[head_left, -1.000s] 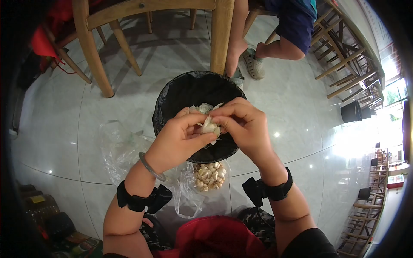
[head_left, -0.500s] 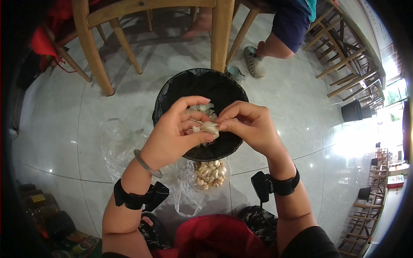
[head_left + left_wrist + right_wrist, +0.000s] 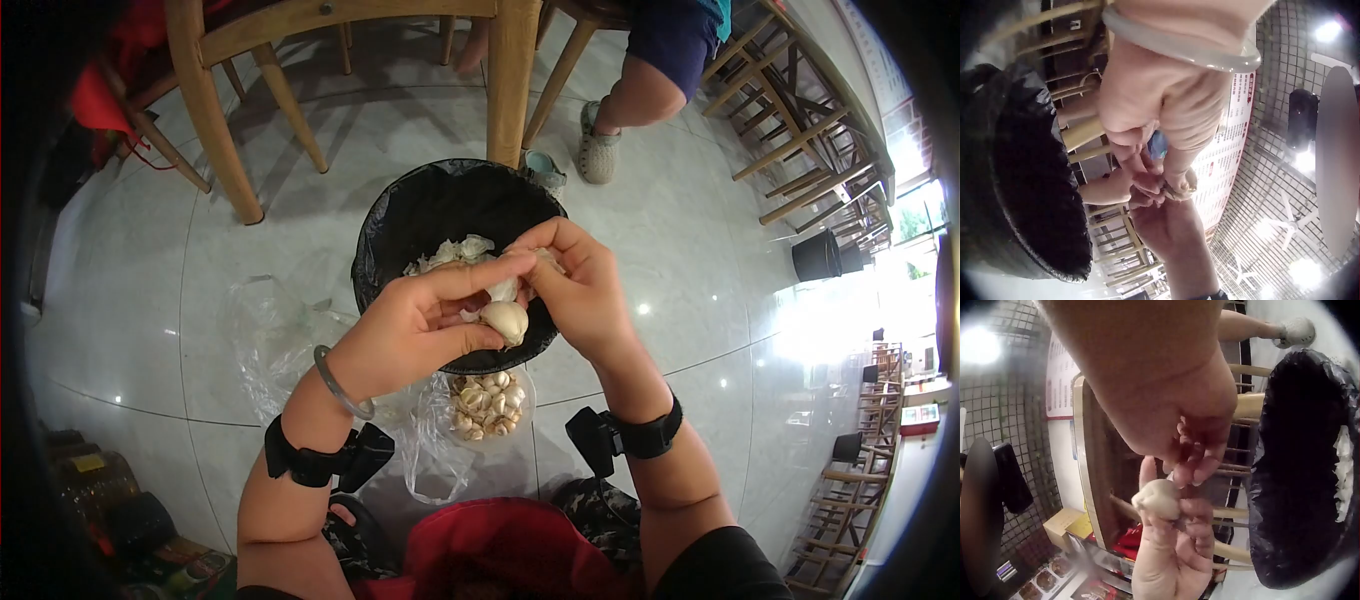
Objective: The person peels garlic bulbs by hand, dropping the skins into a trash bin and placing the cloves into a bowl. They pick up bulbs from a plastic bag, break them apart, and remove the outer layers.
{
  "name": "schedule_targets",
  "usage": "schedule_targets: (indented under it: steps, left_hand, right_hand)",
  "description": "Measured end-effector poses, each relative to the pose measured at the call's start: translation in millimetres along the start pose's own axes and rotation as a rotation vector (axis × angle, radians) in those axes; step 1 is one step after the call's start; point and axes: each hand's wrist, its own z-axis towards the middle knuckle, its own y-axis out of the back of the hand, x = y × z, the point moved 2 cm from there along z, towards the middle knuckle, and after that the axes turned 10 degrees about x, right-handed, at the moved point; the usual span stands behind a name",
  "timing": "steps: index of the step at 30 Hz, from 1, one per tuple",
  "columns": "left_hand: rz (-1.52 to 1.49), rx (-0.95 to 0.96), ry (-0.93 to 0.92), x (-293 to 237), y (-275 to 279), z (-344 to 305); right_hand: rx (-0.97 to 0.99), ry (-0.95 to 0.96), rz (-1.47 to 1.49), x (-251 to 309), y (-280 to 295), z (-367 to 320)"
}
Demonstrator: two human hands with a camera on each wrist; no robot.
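Between the thumb and fingers of my left hand [image 3: 405, 320] is a pale garlic bulb [image 3: 505, 320], its outer skin partly stripped. In the right wrist view the garlic bulb [image 3: 1159, 500] shows smooth and whitish. My right hand [image 3: 580, 290] is close beside it, thumb and forefinger pinching papery garlic skin [image 3: 548, 260]. Both hands are over a black-lined bin [image 3: 362, 250], where loose garlic peels [image 3: 455, 252] show below the fingers. On the near side of the bin, a clear bowl [image 3: 530, 405] holds several garlic cloves [image 3: 488, 405].
Clear plastic bags [image 3: 265, 350] lie on the tiled floor left of the bin. A wooden chair [image 3: 510, 90] stands just beyond it. Another person's foot in a clog [image 3: 599, 150] is at the far right, with a second clog [image 3: 545, 172] near the chair leg.
My left fingers have turned the garlic so its smooth side faces up. The right hand has shifted slightly left, pulling at the skin. The other person's leg has moved, its clogged foot now flat down.
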Motion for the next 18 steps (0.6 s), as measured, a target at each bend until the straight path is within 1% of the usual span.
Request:
schedule_targets:
  steps: [2,5,7,8,11,13,15,16,18]
  left_hand:
    - [0.215,0.067,-0.045,4,4,-1]
    - [0.063,0.055,-0.089,2,4,0]
    - [-0.09,0.001,-0.114,4,4,-1]
    - [-0.166,-0.026,-0.128,4,5,-1]
    - [-0.244,-0.143,-0.072,1,8,0]
    - [-0.237,-0.221,-0.044,0,11,0]
    - [-0.263,-0.28,0.003,1,12,0]
    - [-0.231,-0.308,-0.013,1,12,1]
    - [-0.166,-0.363,-0.043,5,12,3]
  right_hand:
    - [-0.032,-0.005,-0.012,-1,-3,0]
    - [-0.06,0.022,-0.011,0,-6,-1]
    - [-0.074,0.058,0.026,1,-6,-1]
    - [-0.089,0.083,-0.009,2,-7,-2]
    - [-0.135,0.154,-0.094,5,-11,-4]
    - [-0.171,0.185,-0.125,5,-13,-5]
    - [-0.176,0.183,-0.092,8,-18,-6]
    - [-0.178,0.181,-0.076,8,-19,-6]
    - [-0.088,0.072,-0.117,6,-17,-8]
